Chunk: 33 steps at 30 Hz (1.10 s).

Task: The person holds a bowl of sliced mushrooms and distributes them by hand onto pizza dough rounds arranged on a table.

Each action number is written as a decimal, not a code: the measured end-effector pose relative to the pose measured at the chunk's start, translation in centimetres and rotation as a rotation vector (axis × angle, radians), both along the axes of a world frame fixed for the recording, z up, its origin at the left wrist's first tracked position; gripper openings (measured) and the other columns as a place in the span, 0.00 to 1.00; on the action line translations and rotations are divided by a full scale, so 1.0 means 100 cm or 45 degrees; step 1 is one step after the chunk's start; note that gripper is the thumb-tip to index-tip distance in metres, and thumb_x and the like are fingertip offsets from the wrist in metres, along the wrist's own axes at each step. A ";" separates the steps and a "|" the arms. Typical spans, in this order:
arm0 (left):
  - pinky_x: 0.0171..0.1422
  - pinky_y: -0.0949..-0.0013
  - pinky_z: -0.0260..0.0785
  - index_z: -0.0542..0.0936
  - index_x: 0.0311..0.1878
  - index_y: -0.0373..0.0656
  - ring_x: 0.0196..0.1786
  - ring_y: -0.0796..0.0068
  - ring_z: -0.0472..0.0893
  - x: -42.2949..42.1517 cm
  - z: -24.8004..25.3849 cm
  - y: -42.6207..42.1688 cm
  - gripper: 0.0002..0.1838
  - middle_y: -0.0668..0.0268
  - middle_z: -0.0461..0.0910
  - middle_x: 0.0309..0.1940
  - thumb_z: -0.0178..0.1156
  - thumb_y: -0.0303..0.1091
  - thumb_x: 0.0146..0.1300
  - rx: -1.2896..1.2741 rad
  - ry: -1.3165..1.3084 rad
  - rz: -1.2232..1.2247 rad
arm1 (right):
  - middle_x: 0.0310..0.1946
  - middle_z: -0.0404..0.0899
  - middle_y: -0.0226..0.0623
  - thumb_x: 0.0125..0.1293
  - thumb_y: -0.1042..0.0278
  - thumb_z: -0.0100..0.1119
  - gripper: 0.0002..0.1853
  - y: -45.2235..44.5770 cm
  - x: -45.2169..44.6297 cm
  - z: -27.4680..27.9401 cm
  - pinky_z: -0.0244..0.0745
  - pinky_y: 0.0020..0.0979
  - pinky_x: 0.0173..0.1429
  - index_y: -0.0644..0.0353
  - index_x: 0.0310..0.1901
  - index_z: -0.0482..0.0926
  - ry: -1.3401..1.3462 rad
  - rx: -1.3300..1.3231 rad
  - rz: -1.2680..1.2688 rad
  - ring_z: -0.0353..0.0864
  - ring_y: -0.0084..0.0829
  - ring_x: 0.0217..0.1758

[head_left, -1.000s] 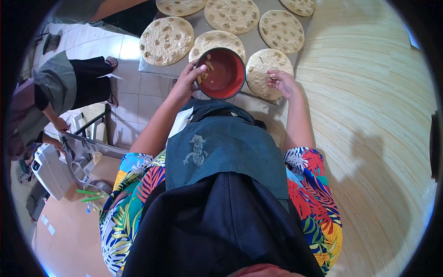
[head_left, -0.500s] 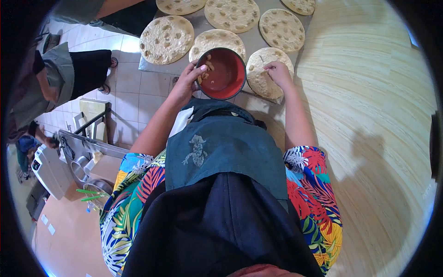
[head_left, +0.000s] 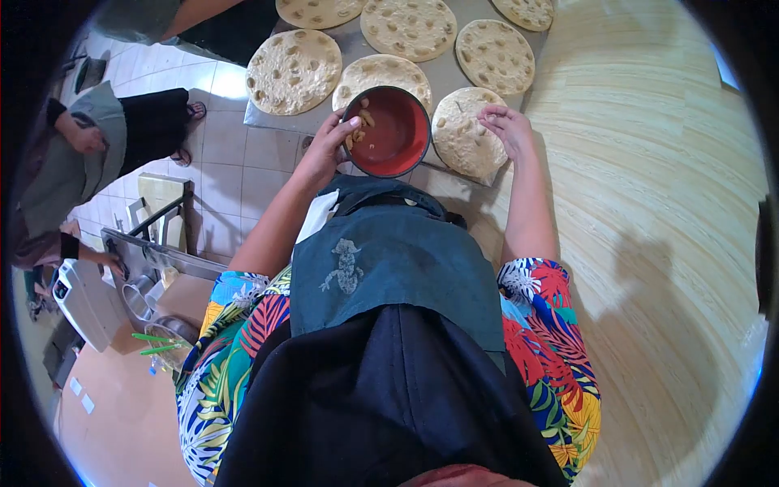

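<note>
My left hand (head_left: 331, 144) grips the rim of a bowl (head_left: 398, 134), black outside and red inside, with the thumb over the edge. A few light-brown, nut-like pieces (head_left: 362, 126) lie on the bowl's left side. My right hand (head_left: 510, 131) is over the right edge of the nearest round flat cake (head_left: 464, 144). Its fingertips are drawn together; anything between them is too small to make out. This cake has a few pieces near its top, while the neighbouring round cake (head_left: 294, 71) is dotted all over with them. The bowl partly hides another cake (head_left: 385, 75).
More dotted rounds (head_left: 408, 28) lie on the grey sheet (head_left: 357, 49) beyond my hands. Another person (head_left: 77, 150) stands on the tiled floor at left; a sleeve and arm (head_left: 191, 16) reach in at upper left. A table (head_left: 105, 406) at lower left holds a white appliance (head_left: 89, 300) and metal containers.
My right hand has moved right, away from the middle of the nearest cake, and turned slightly. My left hand and the bowl stay almost in place. The person at left has shifted.
</note>
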<state>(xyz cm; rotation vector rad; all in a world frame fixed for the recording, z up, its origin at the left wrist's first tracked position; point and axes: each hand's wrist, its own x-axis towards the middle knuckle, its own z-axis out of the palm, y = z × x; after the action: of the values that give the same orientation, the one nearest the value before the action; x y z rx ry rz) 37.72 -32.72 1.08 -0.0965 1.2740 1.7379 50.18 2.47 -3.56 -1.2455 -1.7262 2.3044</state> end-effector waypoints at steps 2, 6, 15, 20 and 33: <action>0.53 0.67 0.73 0.64 0.65 0.44 0.56 0.76 0.75 0.000 0.000 0.002 0.33 0.65 0.71 0.56 0.60 0.50 0.61 0.009 0.011 0.000 | 0.39 0.77 0.47 0.60 0.89 0.49 0.12 0.000 0.001 0.007 0.84 0.34 0.49 0.78 0.46 0.73 -0.034 0.001 -0.065 0.83 0.42 0.43; 0.52 0.68 0.73 0.63 0.65 0.45 0.56 0.77 0.75 -0.002 0.001 0.007 0.33 0.66 0.72 0.56 0.60 0.50 0.61 0.051 0.015 -0.010 | 0.40 0.75 0.49 0.60 0.90 0.48 0.10 0.005 0.005 0.014 0.84 0.34 0.50 0.78 0.44 0.71 -0.090 -0.017 -0.298 0.83 0.46 0.42; 0.51 0.69 0.74 0.64 0.66 0.46 0.55 0.76 0.75 -0.005 0.008 0.008 0.32 0.66 0.72 0.55 0.59 0.49 0.62 0.042 0.023 -0.053 | 0.38 0.76 0.45 0.58 0.89 0.48 0.11 0.034 0.009 0.024 0.84 0.28 0.40 0.75 0.43 0.73 -0.228 0.469 -0.229 0.83 0.38 0.34; 0.51 0.70 0.73 0.64 0.65 0.45 0.55 0.77 0.75 -0.003 0.010 0.007 0.32 0.66 0.72 0.54 0.59 0.49 0.61 0.023 0.015 -0.036 | 0.33 0.82 0.38 0.57 0.79 0.56 0.10 0.054 0.006 0.027 0.79 0.29 0.40 0.64 0.41 0.79 -0.426 0.976 0.125 0.84 0.32 0.36; 0.49 0.71 0.75 0.64 0.65 0.45 0.53 0.77 0.77 0.002 0.008 -0.004 0.32 0.66 0.73 0.54 0.59 0.49 0.62 0.051 0.022 0.013 | 0.38 0.79 0.43 0.57 0.74 0.54 0.06 0.038 -0.004 0.013 0.73 0.40 0.46 0.58 0.33 0.80 -0.501 1.637 0.831 0.79 0.43 0.44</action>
<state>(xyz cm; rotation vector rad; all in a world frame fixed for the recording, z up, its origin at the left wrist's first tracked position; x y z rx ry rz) 37.94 -33.12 1.87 -0.0646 1.2527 1.7755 49.73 6.27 -2.25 -0.8564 -3.1569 0.4873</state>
